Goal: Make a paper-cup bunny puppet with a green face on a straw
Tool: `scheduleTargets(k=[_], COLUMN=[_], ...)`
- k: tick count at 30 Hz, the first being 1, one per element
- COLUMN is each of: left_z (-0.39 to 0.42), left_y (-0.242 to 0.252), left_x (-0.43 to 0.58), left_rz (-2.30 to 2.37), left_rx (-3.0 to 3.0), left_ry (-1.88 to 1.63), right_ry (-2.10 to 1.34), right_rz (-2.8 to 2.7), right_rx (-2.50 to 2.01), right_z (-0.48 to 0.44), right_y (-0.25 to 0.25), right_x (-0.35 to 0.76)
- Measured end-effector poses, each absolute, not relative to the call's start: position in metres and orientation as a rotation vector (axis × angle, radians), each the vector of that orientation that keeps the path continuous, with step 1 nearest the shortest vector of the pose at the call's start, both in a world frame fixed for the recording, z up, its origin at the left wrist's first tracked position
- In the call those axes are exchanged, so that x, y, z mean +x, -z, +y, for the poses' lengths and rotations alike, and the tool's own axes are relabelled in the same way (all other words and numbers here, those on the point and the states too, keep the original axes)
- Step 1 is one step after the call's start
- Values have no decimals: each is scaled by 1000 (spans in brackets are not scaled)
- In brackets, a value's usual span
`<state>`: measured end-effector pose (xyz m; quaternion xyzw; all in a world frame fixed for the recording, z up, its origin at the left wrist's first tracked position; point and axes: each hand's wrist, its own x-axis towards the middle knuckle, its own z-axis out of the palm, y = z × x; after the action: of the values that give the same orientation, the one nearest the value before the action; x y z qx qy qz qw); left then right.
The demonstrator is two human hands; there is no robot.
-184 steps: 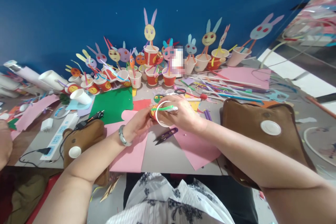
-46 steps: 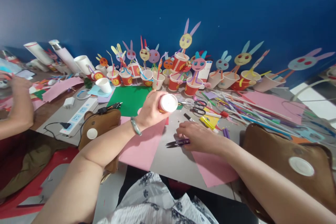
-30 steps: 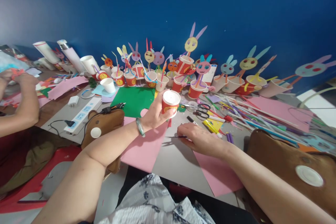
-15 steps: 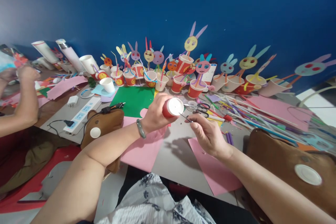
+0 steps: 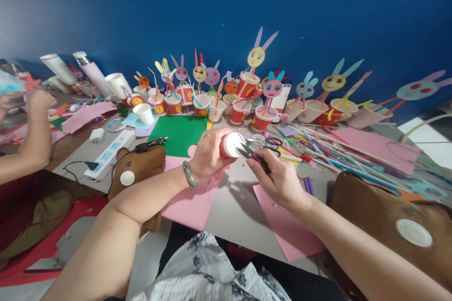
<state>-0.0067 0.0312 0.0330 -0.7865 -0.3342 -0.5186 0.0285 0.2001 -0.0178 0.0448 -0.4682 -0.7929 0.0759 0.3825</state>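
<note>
My left hand is wrapped around a red paper cup, tilted so that its white round base faces me and to the right. In my right hand is a pair of dark scissors, gripped by the handles. Their blades are a little apart and the tips reach the cup's white base; whether they pierce it I cannot tell. Below both hands lie pink paper sheets on the grey table.
Paper cups with rabbit-faced figures line the blue wall. Black-handled scissors and many pipe cleaners lie to the right. Brown bear-shaped cushions flank me. A power strip is at left, beside another person's arm.
The scissors have turned and their blades have come apart, showing side-on against the cup's base. My right hand has rolled over slightly. The cup has shifted a little to the left.
</note>
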Motion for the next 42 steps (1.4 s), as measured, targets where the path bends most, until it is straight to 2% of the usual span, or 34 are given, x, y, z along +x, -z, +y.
scheduleTargets(k=[23,42], left_z=[23,25], left_y=[-33,-36], left_x=[-4,-8], left_rz=[-1052,-1075], left_rx=[-2477,-2572], left_ry=[1596,1534], right_ry=[-55,-131], right_rz=[-2099,-2134], right_rx=[-1195,-1217], right_z=[-16,-18], right_y=[-44,-54], right_x=[201,202])
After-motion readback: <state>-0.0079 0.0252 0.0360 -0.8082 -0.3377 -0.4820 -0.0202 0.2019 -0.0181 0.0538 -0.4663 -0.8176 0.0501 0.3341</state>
